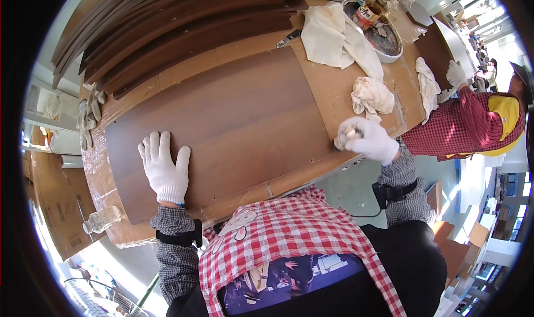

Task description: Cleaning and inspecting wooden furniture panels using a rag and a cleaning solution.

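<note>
A dark brown wooden panel (245, 111) lies flat on the cardboard-covered table, with small holes along its edges. My left hand (166, 169), in a white knit glove, rests flat on the panel's left part, fingers spread. Past the panel's right end, my gloved right hand (370, 141) is closed around a small stained cloth wad (340, 139), partly hidden by the fingers. Just beyond that hand sits a crumpled, stained rag (372, 96). Farther back a larger cream cloth (328, 38) is spread out beside a dark-handled tool (288, 38).
Dark curved boards (194, 27) are stacked along the far left. Grey gloves (89, 116) and a glass jar (103, 219) lie at the left end. A round basin (396, 52) holding a can (365, 16) stands far right. A co-worker in a checked red sleeve (473, 108) stands at right.
</note>
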Tool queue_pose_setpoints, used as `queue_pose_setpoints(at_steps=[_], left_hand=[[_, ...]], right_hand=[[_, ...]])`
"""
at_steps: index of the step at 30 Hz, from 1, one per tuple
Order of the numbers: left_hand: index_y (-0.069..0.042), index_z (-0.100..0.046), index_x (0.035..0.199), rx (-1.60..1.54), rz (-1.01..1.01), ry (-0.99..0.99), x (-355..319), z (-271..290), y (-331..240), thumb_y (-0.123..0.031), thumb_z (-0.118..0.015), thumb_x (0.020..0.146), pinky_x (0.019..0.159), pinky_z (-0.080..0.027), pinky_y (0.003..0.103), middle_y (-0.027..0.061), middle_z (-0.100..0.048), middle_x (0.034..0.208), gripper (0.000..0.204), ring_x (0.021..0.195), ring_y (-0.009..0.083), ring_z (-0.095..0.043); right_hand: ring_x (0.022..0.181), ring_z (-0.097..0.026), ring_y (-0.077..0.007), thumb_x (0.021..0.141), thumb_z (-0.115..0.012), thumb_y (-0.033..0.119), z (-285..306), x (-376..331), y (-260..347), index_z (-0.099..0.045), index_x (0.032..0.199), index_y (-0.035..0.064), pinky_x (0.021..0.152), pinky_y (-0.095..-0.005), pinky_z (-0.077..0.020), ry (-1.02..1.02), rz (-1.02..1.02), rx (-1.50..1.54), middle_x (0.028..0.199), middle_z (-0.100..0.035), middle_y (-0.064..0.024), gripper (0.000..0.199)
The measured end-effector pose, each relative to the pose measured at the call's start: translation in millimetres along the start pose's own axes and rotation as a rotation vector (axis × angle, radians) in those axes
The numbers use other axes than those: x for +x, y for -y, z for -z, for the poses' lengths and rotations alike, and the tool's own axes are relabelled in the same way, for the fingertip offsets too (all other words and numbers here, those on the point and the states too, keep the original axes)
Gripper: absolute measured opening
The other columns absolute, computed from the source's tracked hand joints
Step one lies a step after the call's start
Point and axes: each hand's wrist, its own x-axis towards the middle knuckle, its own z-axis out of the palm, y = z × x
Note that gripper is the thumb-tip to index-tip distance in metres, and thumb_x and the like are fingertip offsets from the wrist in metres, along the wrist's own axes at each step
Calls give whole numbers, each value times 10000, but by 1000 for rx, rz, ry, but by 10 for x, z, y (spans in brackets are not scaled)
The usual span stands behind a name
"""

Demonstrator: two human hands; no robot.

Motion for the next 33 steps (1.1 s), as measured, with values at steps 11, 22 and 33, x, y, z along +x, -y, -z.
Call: queue_pose_setpoints(at_steps=[11,22,33], left_hand=[[5,-650,1173,-23,-83,-91,-11,-39,17,-243,-752,835,1138,-376,526,178,-595,1215,431,1179,392,-537],[24,-664,1230,-43,-50,-21,-16,14,10,-247,-737,877,1176,-358,535,220,-616,1302,451,1250,413,-545],[10,-677,1106,-67,-117,-128,-32,1,12,-251,-747,846,1099,-401,514,160,-609,1112,375,1118,373,-560]], right_hand=[[1024,-660,-145,891,-783,218,-138,219,220,-668,1262,37,927,-298,-532,-297,57,-183,1095,-722,-68,428],[964,-662,-99,885,-755,45,-633,-579,-278,-664,1240,7,870,-269,-555,-522,56,385,1087,-703,-54,368],[973,-707,-301,765,-799,32,-1212,-513,155,-722,1022,59,869,-395,-572,-671,607,-287,985,-707,-115,269]])
